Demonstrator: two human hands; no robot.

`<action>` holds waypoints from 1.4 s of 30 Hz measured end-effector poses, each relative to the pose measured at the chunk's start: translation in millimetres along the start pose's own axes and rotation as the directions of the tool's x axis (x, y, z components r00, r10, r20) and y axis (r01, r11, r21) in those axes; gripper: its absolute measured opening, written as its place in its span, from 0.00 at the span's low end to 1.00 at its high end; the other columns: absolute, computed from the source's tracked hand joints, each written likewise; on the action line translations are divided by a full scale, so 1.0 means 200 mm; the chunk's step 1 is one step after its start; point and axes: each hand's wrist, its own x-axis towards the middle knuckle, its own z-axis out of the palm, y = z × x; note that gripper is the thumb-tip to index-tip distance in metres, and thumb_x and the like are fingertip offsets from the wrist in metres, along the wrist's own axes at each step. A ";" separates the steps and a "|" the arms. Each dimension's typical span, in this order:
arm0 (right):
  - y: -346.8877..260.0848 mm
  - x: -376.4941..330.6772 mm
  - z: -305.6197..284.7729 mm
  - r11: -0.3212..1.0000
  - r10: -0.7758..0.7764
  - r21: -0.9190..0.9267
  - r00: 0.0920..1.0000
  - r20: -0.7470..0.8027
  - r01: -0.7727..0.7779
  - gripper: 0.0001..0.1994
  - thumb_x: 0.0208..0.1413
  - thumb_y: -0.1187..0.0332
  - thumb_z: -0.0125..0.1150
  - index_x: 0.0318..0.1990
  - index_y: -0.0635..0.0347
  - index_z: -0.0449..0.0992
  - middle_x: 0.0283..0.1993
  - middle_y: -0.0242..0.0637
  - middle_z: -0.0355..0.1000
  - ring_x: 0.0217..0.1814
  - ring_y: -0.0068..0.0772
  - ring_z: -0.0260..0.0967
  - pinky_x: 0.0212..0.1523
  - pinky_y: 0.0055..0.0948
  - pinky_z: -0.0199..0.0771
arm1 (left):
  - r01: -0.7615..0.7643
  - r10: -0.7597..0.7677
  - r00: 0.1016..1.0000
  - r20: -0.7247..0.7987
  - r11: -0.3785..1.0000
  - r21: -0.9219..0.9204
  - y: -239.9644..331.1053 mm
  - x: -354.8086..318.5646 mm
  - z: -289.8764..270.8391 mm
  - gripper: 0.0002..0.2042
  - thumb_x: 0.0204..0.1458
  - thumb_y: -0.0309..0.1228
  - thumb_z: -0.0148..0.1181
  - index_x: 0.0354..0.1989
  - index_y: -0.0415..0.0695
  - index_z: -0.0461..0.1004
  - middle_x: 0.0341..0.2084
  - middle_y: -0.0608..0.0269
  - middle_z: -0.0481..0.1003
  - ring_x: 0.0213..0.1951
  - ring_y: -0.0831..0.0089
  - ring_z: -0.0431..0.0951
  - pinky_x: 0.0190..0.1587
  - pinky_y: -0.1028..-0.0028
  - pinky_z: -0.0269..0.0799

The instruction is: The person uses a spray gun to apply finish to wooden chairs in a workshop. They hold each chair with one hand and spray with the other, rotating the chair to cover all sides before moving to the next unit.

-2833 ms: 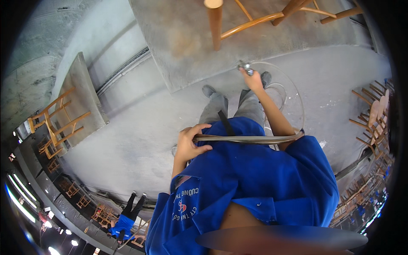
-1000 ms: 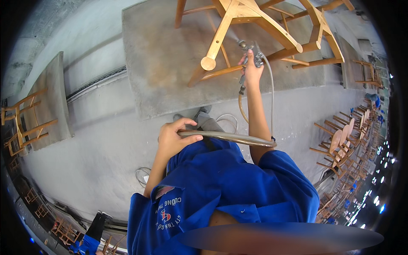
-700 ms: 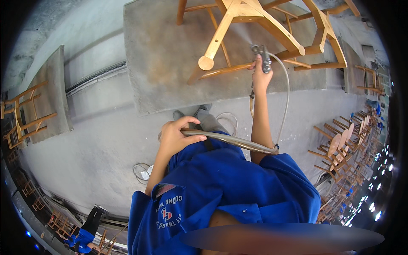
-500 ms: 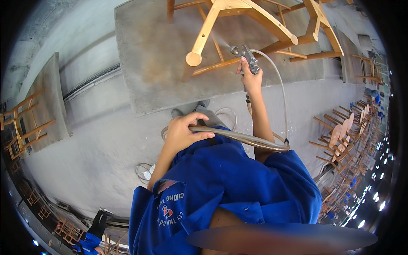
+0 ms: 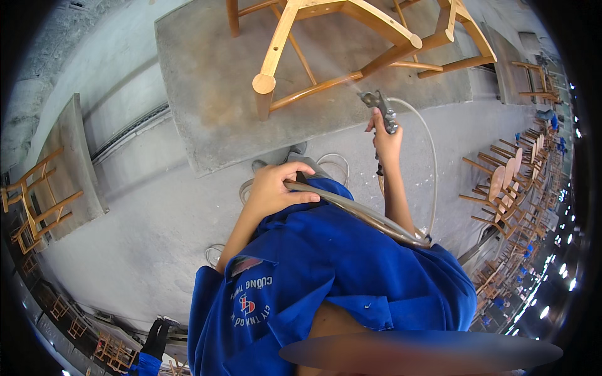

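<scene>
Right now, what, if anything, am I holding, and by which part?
Your right hand grips a spray gun by its handle; your left hand holds the hose bundle where it passes between thumb and fingers.

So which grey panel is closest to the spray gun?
The large middle panel, straight ahead: the spray gun in the right hand points over it, while the left panel and right panel sit well off to the sides.

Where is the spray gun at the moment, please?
In the head view, the spray gun is right of centre, held in the right hand, just below the wooden frame in the picture.
</scene>
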 end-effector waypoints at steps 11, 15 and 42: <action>0.00 0.03 0.22 0.838 0.107 0.470 0.928 0.357 -0.278 0.19 0.67 0.48 0.49 0.41 0.56 0.73 0.26 0.29 0.70 0.26 0.20 0.67 0.16 0.17 0.52 | 0.152 -0.151 0.988 -0.009 0.987 0.058 0.09 0.01 0.04 0.21 0.37 0.38 0.78 0.41 0.47 0.80 0.14 0.67 0.75 0.18 0.81 0.71 0.25 0.77 0.63; 0.08 0.30 0.50 0.455 0.011 0.810 0.912 0.410 -0.369 0.26 0.65 0.40 0.46 0.43 0.57 0.71 0.29 0.28 0.66 0.34 0.22 0.68 0.16 0.15 0.54 | 0.183 -0.163 0.972 -0.168 0.976 0.113 0.17 0.04 0.13 0.23 0.37 0.50 0.76 0.37 0.48 0.81 0.11 0.67 0.69 0.14 0.73 0.68 0.22 0.73 0.62; 0.29 0.61 0.65 0.128 -0.024 0.961 0.968 0.249 -0.244 0.27 0.63 0.36 0.43 0.40 0.54 0.70 0.32 0.27 0.68 0.34 0.23 0.68 0.17 0.17 0.55 | 0.323 -0.287 0.941 -0.178 0.918 0.229 0.21 0.14 0.24 0.22 0.42 0.53 0.72 0.37 0.49 0.81 0.15 0.64 0.74 0.20 0.69 0.75 0.26 0.71 0.67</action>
